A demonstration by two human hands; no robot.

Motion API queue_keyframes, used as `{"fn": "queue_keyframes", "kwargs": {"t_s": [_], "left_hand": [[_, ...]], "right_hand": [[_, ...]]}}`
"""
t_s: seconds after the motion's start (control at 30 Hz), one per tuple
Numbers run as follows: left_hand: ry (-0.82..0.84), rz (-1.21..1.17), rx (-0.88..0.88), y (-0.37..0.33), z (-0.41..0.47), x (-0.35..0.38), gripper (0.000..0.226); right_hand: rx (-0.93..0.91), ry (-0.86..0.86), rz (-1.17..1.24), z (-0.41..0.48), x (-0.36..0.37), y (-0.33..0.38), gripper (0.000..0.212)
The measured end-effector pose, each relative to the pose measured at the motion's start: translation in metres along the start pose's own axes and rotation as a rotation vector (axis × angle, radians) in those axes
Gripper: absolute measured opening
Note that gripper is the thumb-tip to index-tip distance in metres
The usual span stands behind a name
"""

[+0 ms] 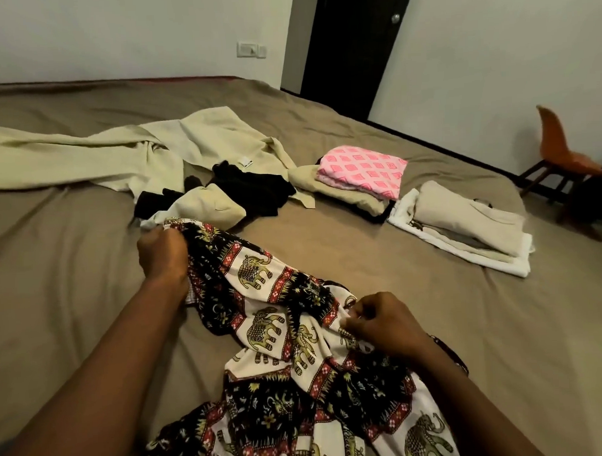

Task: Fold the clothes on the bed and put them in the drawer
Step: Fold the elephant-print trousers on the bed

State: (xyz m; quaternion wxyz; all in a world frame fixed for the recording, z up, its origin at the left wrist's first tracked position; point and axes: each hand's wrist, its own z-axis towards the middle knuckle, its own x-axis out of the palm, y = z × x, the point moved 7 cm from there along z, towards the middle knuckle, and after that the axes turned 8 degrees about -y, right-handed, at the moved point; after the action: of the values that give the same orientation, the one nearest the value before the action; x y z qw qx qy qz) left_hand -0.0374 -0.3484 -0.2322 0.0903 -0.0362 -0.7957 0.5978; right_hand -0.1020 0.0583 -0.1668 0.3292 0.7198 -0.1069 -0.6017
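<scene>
Elephant-print garment gripped by left hand and right hand, cream coat, folded piles beyond.

Our bare left forearm comes in from 7 o'clock and runs toward 1 o'clock with the wrist straight. The back of our left hand faces us, its fingers curled out of sight round a bunched edge of the black, white and red elephant-print cloth garment. Our bare right forearm enters from 5 o'clock, angled toward 11 o'clock. Our right hand lies toward 4 o'clock from the left one, well apart, knuckles up, its fingertips pinching a white fold of the same garment.
</scene>
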Motion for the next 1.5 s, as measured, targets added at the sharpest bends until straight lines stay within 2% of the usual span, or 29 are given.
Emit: {"fn": "queue_keyframes", "kwargs": {"t_s": [0.1, 0.17, 0.2, 0.3, 0.4, 0.5, 0.53, 0.6, 0.63, 0.7, 0.77, 0.83, 0.9, 1.03, 1.13, 1.2, 1.37, 1.5], "left_hand": [[0.001, 0.033, -0.001, 0.010, 0.015, 0.000, 0.038], [-0.006, 0.030, -0.012, 0.009, 0.013, -0.002, 0.038], [-0.010, 0.033, -0.019, 0.006, 0.011, -0.004, 0.038], [-0.009, 0.007, -0.020, -0.010, -0.009, -0.005, 0.039], [-0.006, -0.008, -0.019, -0.017, -0.019, -0.006, 0.039], [-0.002, -0.024, -0.008, -0.015, -0.015, -0.003, 0.035], [0.004, -0.020, -0.008, -0.014, -0.013, -0.002, 0.036], [0.035, -0.042, -0.015, -0.012, -0.012, 0.001, 0.045], [0.053, -0.053, -0.019, -0.016, -0.019, 0.000, 0.049], [0.096, -0.055, -0.014, -0.030, -0.041, 0.000, 0.045], [0.150, -0.024, 0.015, -0.043, -0.064, 0.002, 0.032], [0.232, 0.061, 0.120, -0.054, -0.078, 0.003, 0.033], [0.324, 0.217, 0.339, -0.069, -0.096, 0.004, 0.032], [0.365, 0.381, 0.739, -0.112, -0.146, 0.011, 0.035], [0.433, 0.414, 0.923, -0.162, -0.202, 0.045, 0.031], [0.448, 0.362, 1.011, -0.211, -0.239, 0.075, 0.031], [0.455, 0.203, 1.285, -0.347, -0.371, 0.129, 0.040], [0.319, -0.064, 1.335, -0.430, -0.448, 0.120, 0.026]], "right_hand": [[-0.113, 0.199, 0.216, -0.030, 0.026, 0.027, 0.014], [-0.142, 0.286, 0.202, -0.045, 0.043, 0.036, 0.032], [-0.117, 0.234, 0.187, -0.044, 0.046, 0.036, 0.042], [0.151, -0.041, 0.199, -0.029, 0.036, 0.016, 0.055], [0.350, 0.016, 0.233, -0.021, 0.043, -0.007, 0.067], [0.525, 0.116, 0.468, -0.022, 0.060, -0.018, 0.080], [0.592, 0.134, 0.623, -0.023, 0.064, -0.017, 0.075], [0.717, 0.160, 0.994, -0.024, 0.067, -0.010, 0.047], [0.748, 0.150, 1.106, -0.024, 0.062, -0.005, 0.035], [0.749, 0.129, 1.223, -0.019, 0.051, -0.002, 0.018], [0.744, 0.081, 1.241, -0.014, 0.039, -0.006, 0.019], [0.716, -0.010, 1.216, -0.005, 0.023, -0.016, 0.032], [0.652, -0.138, 1.223, 0.006, -0.008, -0.027, 0.035], [0.483, -0.364, 1.243, 0.020, -0.100, -0.038, 0.031], [0.348, -0.605, 1.183, 0.026, -0.181, -0.040, 0.012], [0.266, -0.776, 1.159, 0.031, -0.242, -0.038, 0.012], [0.075, -1.045, 1.159, 0.004, -0.397, -0.021, 0.019], [-0.143, -1.396, 1.139, -0.061, -0.504, 0.014, 0.017]]}}
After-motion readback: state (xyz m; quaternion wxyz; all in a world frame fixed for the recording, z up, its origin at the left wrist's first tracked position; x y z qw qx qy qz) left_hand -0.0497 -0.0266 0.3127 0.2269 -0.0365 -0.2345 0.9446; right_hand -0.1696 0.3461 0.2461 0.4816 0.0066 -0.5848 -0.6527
